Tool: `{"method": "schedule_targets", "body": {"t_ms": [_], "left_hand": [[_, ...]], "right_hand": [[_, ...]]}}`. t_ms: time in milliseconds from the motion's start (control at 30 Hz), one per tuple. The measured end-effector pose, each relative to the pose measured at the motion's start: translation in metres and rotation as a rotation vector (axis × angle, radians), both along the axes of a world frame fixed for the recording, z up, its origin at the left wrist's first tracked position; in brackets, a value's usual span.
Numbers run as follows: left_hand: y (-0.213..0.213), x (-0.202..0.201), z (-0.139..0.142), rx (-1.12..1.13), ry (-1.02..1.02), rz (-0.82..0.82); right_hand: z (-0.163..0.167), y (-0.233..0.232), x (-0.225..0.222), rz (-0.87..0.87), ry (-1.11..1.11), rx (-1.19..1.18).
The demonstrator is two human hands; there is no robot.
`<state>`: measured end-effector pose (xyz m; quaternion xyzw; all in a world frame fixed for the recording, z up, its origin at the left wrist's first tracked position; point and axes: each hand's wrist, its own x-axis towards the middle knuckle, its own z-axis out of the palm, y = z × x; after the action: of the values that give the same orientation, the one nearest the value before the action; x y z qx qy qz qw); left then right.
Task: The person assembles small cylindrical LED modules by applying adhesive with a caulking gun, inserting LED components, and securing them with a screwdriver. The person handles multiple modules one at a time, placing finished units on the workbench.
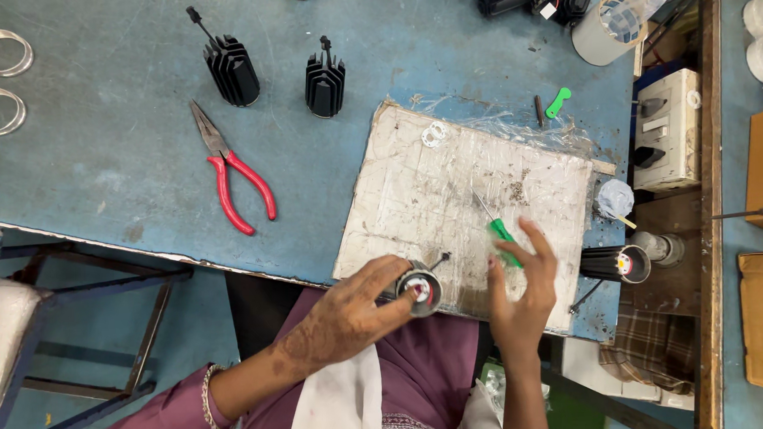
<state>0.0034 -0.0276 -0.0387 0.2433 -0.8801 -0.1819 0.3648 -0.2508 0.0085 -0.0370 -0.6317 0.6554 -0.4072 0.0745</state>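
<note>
My left hand (pixel 348 311) grips a small black finned cylinder (pixel 421 289) by its side, its open end facing up with a pale disc and small coloured parts inside. My right hand (pixel 522 287) hovers over the lower right of a worn cardboard pad (pixel 423 188), fingers spread, blurred, touching or nearly touching a green-handled screwdriver (pixel 499 229) that lies on the pad. Whether the fingers hold the screwdriver is unclear.
Red-handled pliers (pixel 232 173) and two upright black finned cylinders (pixel 231 69) (pixel 324 83) stand on the blue bench. Metal rings (pixel 0 52) lie far left. A tape roll (pixel 609 29), a green plastic piece (pixel 557 103), a switch box (pixel 666 128) and another black cylinder (pixel 616 264) sit at right.
</note>
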Motion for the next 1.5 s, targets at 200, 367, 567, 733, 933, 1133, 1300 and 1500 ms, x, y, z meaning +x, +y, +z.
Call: {"method": "schedule_targets", "body": {"t_ms": [200, 367, 567, 733, 933, 1133, 1300, 1500], "left_hand": [[0.01, 0.0, 0.022, -0.062, 0.067, -0.092], [0.012, 0.003, 0.035, -0.043, 0.036, -0.112], [0.013, 0.005, 0.036, -0.06, 0.075, -0.115], [0.016, 0.009, 0.034, -0.05, 0.092, -0.137], [0.02, 0.009, 0.024, 0.093, 0.205, -0.125], [0.032, 0.004, 0.004, 0.436, 0.443, -0.029], [0.038, 0.006, -0.003, 0.39, 0.558, -0.066], [0.049, 0.018, 0.009, 0.145, 0.436, -0.054]], "right_hand": [[0.022, 0.005, 0.003, 0.492, -0.431, 0.288], [0.02, 0.004, -0.003, 0.419, -0.491, 0.409], [0.027, 0.01, -0.001, 0.378, -0.221, 0.209], [0.031, 0.015, 0.003, 0.372, -0.243, 0.233], [0.027, 0.024, -0.004, 0.396, -0.491, 0.319], [0.026, 0.041, 0.008, 0.356, -0.776, 0.305], [0.036, 0.052, 0.026, 0.313, -0.802, 0.26], [0.06, 0.069, 0.03, 0.329, -0.664, 0.291]]}}
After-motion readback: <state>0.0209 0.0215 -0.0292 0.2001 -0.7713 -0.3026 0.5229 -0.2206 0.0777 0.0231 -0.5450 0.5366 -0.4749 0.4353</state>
